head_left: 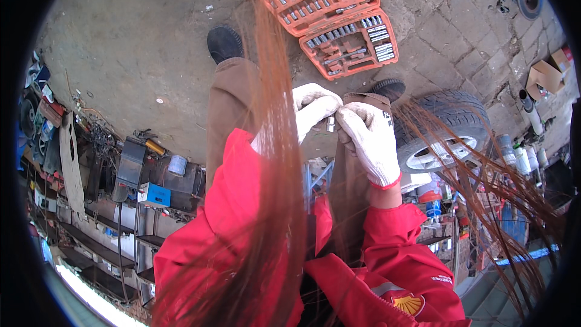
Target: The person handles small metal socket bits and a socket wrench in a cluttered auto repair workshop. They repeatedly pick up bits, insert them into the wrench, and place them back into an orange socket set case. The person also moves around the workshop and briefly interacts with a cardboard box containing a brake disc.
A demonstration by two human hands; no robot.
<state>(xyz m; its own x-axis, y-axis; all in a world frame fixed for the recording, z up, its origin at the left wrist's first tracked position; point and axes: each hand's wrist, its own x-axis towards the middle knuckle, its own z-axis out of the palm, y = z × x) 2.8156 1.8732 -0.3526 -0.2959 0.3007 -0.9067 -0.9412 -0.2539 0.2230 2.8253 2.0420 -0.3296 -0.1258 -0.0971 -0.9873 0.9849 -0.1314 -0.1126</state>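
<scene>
Head view. Clock positions refer to the centre of the view.

The small metal piece (330, 123), a short silver cylinder, is located just off centre at 2 o'clock, between the two gloved hands. The right hand (370, 136), at 3 o'clock, has its thumb and fingers closed on the piece. The left hand (313, 108), at 1 o'clock, has its fingers bent inward, with the fingertips meeting those of the right hand; whether they also grip the piece cannot be told. Both hands wear white gloves. Long strands of hair (281, 169) cross the view and cover part of the left wrist.

An orange tool case (393, 37) lies open on the floor (139, 54) at 1 o'clock, well apart from the hands. Rows of silver sockets (331, 35) are seated in both halves.

The left shoe (224, 43) is at 11 o'clock; the right shoe (388, 89) is at 2 o'clock. A tyre (469, 107) mounted on a light-coloured rim lies at 3 o'clock, just beside the right hand in the view. An open cardboard box (541, 79) is positioned farther out, between 2 and 3 o'clock. A blue box (156, 195) and cluttered shelves (97, 245) occupy 8 o'clock.
</scene>
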